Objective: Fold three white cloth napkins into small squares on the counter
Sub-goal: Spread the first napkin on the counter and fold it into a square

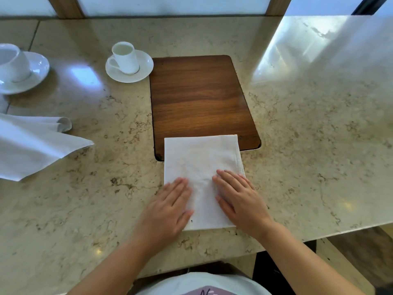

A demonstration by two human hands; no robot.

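Two hands flat on one folded napkin (200, 165), that's basically the whole scene. It's a white rectangle lying on the marble tabletop (308, 128) right in front of the person, with its far edge overlapping the near end of a dark wooden board (197, 96) set into the stone at 12 o'clock. The left hand (170, 207) presses the napkin's near-left corner, fingers straight and together, palm partly off onto the stone. The right hand (238, 196) lies on the near-right part, also spread flat, nothing pinched or gripped by either one. Over at 9 o'clock there's a loose napkin (32, 147), still big and floppy, with one rolled-up fold at its far side; can't tell if it's one cloth or more. Past that, around 10 o'clock, sits a large cup (12, 62) on a saucer, cut off by the edge of view. A smaller cup (125, 57) on its own saucer (144, 64) stands at 11 o'clock, the saucer's rim just overlapping the board's far-left corner.
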